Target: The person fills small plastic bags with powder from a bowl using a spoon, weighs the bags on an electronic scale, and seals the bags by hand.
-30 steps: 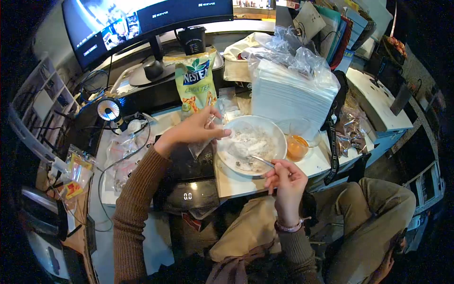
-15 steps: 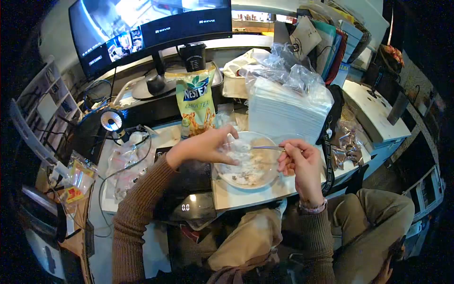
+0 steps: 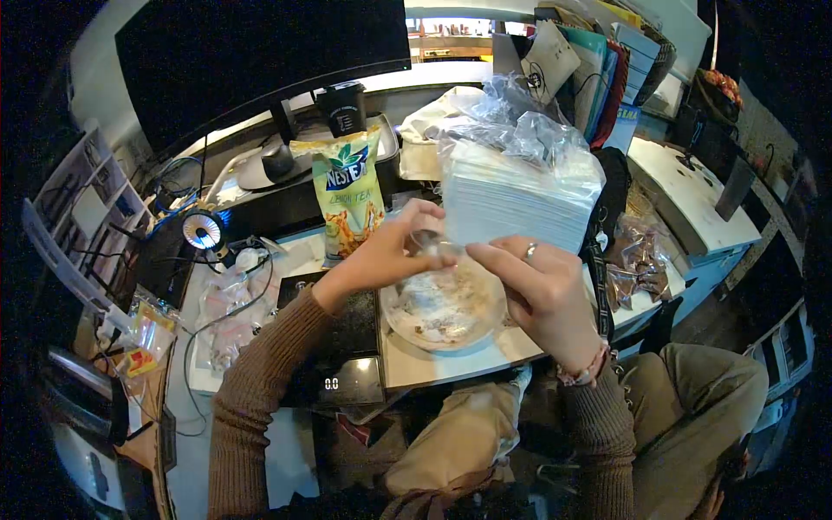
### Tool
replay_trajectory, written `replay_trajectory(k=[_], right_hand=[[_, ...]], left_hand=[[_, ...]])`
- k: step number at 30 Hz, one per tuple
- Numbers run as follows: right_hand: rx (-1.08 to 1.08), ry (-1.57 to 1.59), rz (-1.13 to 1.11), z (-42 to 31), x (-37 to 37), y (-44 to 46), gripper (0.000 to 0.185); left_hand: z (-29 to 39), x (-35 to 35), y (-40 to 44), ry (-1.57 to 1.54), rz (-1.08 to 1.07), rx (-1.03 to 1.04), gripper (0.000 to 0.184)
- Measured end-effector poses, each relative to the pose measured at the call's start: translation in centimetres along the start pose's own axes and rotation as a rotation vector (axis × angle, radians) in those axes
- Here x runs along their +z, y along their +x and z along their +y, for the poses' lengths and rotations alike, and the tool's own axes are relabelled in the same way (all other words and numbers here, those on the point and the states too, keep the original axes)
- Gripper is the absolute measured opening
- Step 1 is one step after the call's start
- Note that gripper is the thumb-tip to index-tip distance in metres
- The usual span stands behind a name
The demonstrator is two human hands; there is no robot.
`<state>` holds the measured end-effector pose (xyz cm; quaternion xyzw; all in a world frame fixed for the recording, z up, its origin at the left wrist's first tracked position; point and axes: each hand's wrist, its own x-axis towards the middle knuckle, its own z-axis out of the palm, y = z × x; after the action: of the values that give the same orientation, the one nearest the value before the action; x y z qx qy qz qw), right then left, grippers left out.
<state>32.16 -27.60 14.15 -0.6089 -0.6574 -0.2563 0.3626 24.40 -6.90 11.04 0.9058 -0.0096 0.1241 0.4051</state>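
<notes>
My left hand (image 3: 381,256) is closed, its thumb and fingers pinching a small clear plastic bag (image 3: 425,240) above the bowl. My right hand (image 3: 546,299) grips the metal spoon, whose handle is mostly covered by the fingers; the spoon's far end meets the bag at my left fingertips. Below both hands sits a white bowl (image 3: 446,344) with white and brownish powder in it. Left of the bowl is a black scale (image 3: 360,377) showing 0.0. A yellow-green lemon tea pouch (image 3: 351,199) stands upright behind my left hand.
A stack of white sheets in plastic (image 3: 520,195) stands behind the bowl. To the left are a small lit fan (image 3: 202,230), clear bags (image 3: 234,303) and a cable. Brown packets (image 3: 637,269) lie at the right. A dark monitor (image 3: 260,61) and a black cup (image 3: 344,108) are at the back.
The spoon has risen from the powder to the bag at my left fingertips. My right hand has moved up and closer to my left. The monitor has gone dark, and the view has shifted slightly.
</notes>
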Motion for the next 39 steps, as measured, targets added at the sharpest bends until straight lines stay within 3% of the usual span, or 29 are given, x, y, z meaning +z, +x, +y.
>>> replay_trajectory(k=[2, 7, 10, 11, 19, 23, 26, 34, 39], right_hand=[[0.029, -0.052, 0.084, -0.6, -0.6, -0.2, 0.023], [0.214, 0.008, 0.329, -0.6, -0.7, -0.8, 0.023], [0.287, 0.068, 0.365, -0.5, -0.4, -1.6, 0.022], [0.323, 0.095, 0.387, -0.5, -0.4, -1.9, 0.021], [0.408, 0.199, 0.389, -0.1, 0.1, -3.3, 0.016], [0.501, 0.144, 0.423, 0.0, 1.0, -4.6, 0.015], [0.569, 0.118, 0.348, -0.5, 3.4, -6.5, 0.013], [0.562, 0.267, 0.328, -6.0, 5.1, -5.8, 0.012], [0.556, 0.205, 0.263, -7.1, 6.5, -7.1, 0.014]], left_hand=[[-0.5, 0.9, 0.1, -0.202, 0.187, 0.043, 0.057], [-1.5, 1.8, -0.1, -0.397, 0.333, -0.079, 0.058], [-2.7, 1.9, 0.1, 0.088, 0.338, 0.11, 0.065], [-2.3, 2.0, 0.0, 0.089, 0.339, 0.111, 0.065], [-0.7, 2.5, 0.1, 0.262, 0.197, 0.069, 0.076], [-0.5, 1.9, 0.3, 0.166, 0.301, -0.036, 0.074], [0.8, 0.6, -0.7, -0.209, 0.379, -0.257, 0.067], [2.6, -1.4, -5.4, -0.004, 0.455, -0.14, 0.054], [5.2, -2.2, -10.0, -0.169, 0.51, -0.149, 0.051]])
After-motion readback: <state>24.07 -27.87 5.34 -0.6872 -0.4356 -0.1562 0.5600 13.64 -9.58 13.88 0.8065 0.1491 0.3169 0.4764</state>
